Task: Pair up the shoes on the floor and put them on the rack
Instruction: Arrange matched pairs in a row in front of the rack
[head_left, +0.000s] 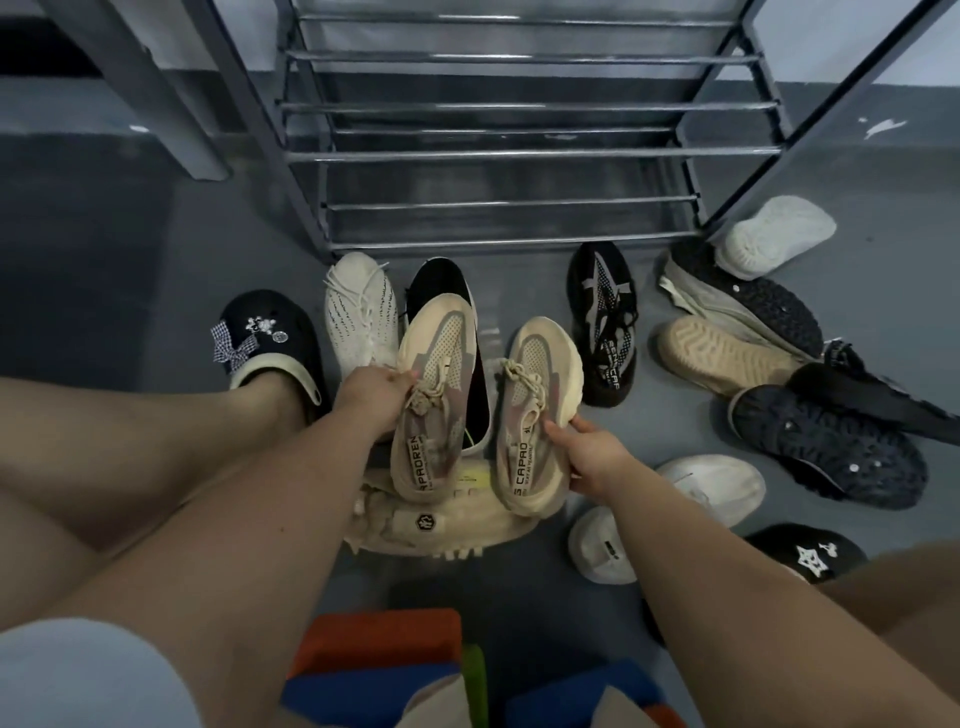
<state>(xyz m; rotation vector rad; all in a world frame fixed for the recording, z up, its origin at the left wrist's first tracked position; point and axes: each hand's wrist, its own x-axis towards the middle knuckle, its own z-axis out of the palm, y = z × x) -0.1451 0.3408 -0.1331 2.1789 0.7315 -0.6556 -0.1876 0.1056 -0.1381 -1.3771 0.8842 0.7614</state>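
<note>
Rack (519, 156) of grey metal bars holds nothing yet. Left hand (371, 397) and right hand (592, 452) each grip one beige mesh sneaker (436, 395), a matched pair; other shoes litter the floor (156, 286).

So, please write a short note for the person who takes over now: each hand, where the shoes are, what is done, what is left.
Left hand grips one beige sneaker by its laces side; right hand grips the matching beige sneaker at its outer edge. Both are held up, toes toward the rack.
Done: this pair is matched. No shoe shows on the rack's bars in view.
Left: set this pair on the rack, then pair the others on the floor: white knit sneaker, black star sneaker, black clog and the rest.
</note>
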